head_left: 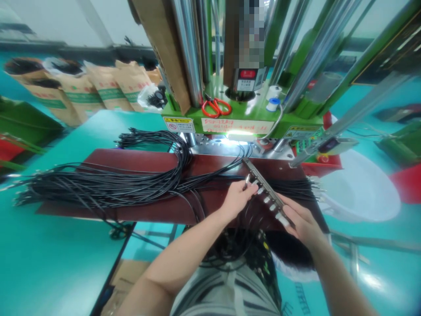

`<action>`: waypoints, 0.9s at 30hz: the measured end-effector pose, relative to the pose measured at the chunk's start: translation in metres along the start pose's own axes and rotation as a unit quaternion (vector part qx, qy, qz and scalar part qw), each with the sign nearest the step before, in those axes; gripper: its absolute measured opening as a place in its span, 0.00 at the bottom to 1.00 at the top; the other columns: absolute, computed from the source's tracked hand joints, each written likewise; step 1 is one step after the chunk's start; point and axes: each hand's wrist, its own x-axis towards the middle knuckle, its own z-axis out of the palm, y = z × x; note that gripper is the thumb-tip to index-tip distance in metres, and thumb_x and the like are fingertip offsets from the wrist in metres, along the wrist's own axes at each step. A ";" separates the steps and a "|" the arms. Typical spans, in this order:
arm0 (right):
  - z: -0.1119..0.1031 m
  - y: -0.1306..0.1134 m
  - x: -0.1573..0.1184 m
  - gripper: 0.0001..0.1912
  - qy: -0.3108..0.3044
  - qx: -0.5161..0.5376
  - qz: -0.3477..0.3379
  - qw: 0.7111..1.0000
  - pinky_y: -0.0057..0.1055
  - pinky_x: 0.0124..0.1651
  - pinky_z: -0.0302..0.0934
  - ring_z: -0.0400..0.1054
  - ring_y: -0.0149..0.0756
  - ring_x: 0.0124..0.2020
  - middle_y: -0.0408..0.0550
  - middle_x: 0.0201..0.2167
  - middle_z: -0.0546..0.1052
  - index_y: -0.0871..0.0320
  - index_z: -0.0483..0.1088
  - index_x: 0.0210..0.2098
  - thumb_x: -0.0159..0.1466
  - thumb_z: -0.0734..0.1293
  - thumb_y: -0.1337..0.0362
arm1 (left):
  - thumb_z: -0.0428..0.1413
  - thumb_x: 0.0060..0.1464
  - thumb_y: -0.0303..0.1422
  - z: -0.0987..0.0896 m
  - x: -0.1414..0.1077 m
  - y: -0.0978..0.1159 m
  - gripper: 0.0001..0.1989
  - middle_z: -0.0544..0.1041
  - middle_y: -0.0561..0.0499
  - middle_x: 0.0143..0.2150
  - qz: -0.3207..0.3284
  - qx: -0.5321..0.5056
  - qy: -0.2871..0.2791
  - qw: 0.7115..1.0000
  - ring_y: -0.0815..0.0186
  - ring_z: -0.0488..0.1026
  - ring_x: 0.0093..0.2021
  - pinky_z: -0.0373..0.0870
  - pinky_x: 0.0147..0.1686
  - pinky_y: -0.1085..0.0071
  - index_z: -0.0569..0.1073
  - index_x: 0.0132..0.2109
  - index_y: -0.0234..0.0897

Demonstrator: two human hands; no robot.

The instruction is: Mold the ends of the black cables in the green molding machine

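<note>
In my right hand (pixel 301 221) is a long metal bar (pixel 265 184), gripped near its lower end and tilted down to the right. Several white plugs (pixel 271 204) sit along the bar's near side, with thin black cables hanging below them. My left hand (pixel 240 198) is closed at the bar's upper part, pinching a small metal-tipped cable end (pixel 246 181); the fingertips partly hide it. Under both hands lies a dark red board (pixel 210 206). A large bundle of black cables (pixel 131 186) spreads over its left side, and more cables (pixel 292 188) lie right of the bar.
A green press (pixel 210 125) with steel columns stands just ahead, its lamp (pixel 239 136) lit. Red-handled scissors (pixel 216 107) and a blue-and-white spool (pixel 272 104) rest on it. Paper sacks (pixel 105 90) stand back left. On the right is a white basin (pixel 362 188).
</note>
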 end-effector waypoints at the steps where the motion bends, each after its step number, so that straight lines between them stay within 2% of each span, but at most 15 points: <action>1: 0.000 0.000 -0.001 0.25 -0.004 -0.001 0.001 1.000 0.20 0.12 0.45 0.56 0.24 0.14 0.46 0.25 0.73 0.54 0.67 0.52 0.56 0.63 0.53 | 0.54 0.46 0.43 -0.001 0.001 0.002 0.17 0.55 0.61 0.14 -0.018 -0.011 -0.010 1.000 0.79 0.50 0.15 0.45 0.16 0.79 0.64 0.23 0.33; 5: 0.000 -0.001 -0.001 0.27 -0.023 -0.005 -0.002 1.000 0.19 0.11 0.42 0.50 0.20 0.12 0.48 0.28 0.75 0.56 0.64 0.54 0.57 0.63 0.54 | 0.56 0.43 0.45 -0.007 0.001 0.015 0.18 0.52 0.62 0.12 -0.078 -0.043 -0.048 0.995 0.80 0.46 0.13 0.40 0.15 0.78 0.65 0.22 0.33; 7: -0.001 0.000 0.000 0.26 -0.014 -0.012 -0.006 1.000 0.20 0.11 0.47 0.57 0.23 0.14 0.50 0.34 0.76 0.56 0.64 0.53 0.57 0.63 0.54 | 0.56 0.43 0.45 -0.009 -0.001 0.019 0.18 0.50 0.62 0.12 -0.092 -0.049 -0.064 0.992 0.80 0.45 0.12 0.38 0.14 0.78 0.65 0.22 0.33; 8: -0.001 0.000 0.000 0.25 -0.012 -0.019 -0.018 1.000 0.21 0.14 0.53 0.62 0.26 0.19 0.51 0.38 0.75 0.55 0.66 0.52 0.57 0.63 0.54 | 0.56 0.43 0.45 -0.010 -0.001 0.020 0.18 0.50 0.62 0.12 -0.092 -0.048 -0.067 0.992 0.80 0.44 0.12 0.37 0.14 0.78 0.64 0.22 0.33; 10: -0.001 0.002 0.003 0.24 -0.015 -0.040 -0.066 0.997 0.25 0.26 0.65 0.69 0.34 0.32 0.50 0.45 0.73 0.55 0.69 0.49 0.55 0.65 0.54 | 0.56 0.43 0.44 -0.010 -0.001 0.019 0.18 0.50 0.62 0.11 -0.078 -0.036 -0.057 0.995 0.80 0.45 0.12 0.38 0.15 0.77 0.64 0.21 0.33; 12: -0.001 0.005 0.005 0.23 -0.028 -0.058 -0.110 0.992 0.29 0.39 0.66 0.68 0.40 0.44 0.49 0.48 0.72 0.54 0.71 0.48 0.54 0.67 0.54 | 0.55 0.43 0.45 -0.009 -0.001 0.014 0.18 0.52 0.62 0.12 -0.054 -0.014 -0.043 0.998 0.79 0.46 0.13 0.41 0.16 0.78 0.64 0.21 0.33; 14: -0.001 0.008 0.006 0.23 -0.038 -0.049 -0.109 0.992 0.31 0.41 0.66 0.67 0.42 0.46 0.49 0.49 0.72 0.54 0.70 0.49 0.55 0.66 0.53 | 0.53 0.46 0.46 -0.008 0.000 0.008 0.19 0.54 0.60 0.13 -0.026 0.010 -0.034 0.999 0.79 0.49 0.14 0.44 0.17 0.78 0.64 0.22 0.33; 17: -0.001 0.009 0.005 0.24 -0.026 0.003 -0.060 0.998 0.29 0.31 0.67 0.69 0.40 0.40 0.50 0.46 0.73 0.54 0.69 0.50 0.56 0.65 0.52 | 0.45 0.52 0.49 -0.007 0.001 0.004 0.20 0.58 0.59 0.18 0.026 0.030 0.005 0.999 0.77 0.52 0.17 0.49 0.18 0.78 0.62 0.25 0.35; 19: -0.001 0.009 0.002 0.24 -0.009 0.023 -0.029 0.999 0.25 0.22 0.63 0.70 0.36 0.31 0.50 0.40 0.75 0.53 0.68 0.51 0.56 0.64 0.53 | 0.42 0.54 0.50 -0.008 0.000 0.005 0.21 0.59 0.58 0.19 0.047 0.044 0.024 0.998 0.76 0.54 0.18 0.50 0.18 0.78 0.60 0.25 0.36; 20: -0.002 0.008 0.001 0.24 -0.001 0.024 -0.017 1.000 0.23 0.18 0.60 0.69 0.34 0.27 0.49 0.37 0.76 0.53 0.67 0.52 0.57 0.63 0.53 | 0.41 0.54 0.50 -0.010 -0.001 0.007 0.22 0.59 0.58 0.19 0.042 0.046 0.013 0.998 0.76 0.54 0.18 0.50 0.18 0.78 0.58 0.25 0.36; 24: -0.008 0.008 0.001 0.25 -0.011 0.013 0.010 1.000 0.20 0.14 0.53 0.65 0.28 0.20 0.47 0.33 0.76 0.52 0.66 0.52 0.56 0.64 0.53 | 0.43 0.51 0.54 -0.016 -0.005 0.015 0.24 0.56 0.59 0.15 -0.049 -0.024 -0.132 0.990 0.77 0.50 0.14 0.44 0.14 0.77 0.53 0.22 0.38; 27: -0.014 0.011 0.004 0.27 -0.044 -0.002 0.014 0.999 0.20 0.13 0.49 0.62 0.26 0.17 0.48 0.34 0.76 0.53 0.66 0.53 0.56 0.64 0.52 | 0.46 0.48 0.56 -0.017 -0.006 0.019 0.26 0.51 0.61 0.14 -0.081 -0.082 -0.176 0.978 0.78 0.48 0.13 0.40 0.13 0.77 0.50 0.21 0.38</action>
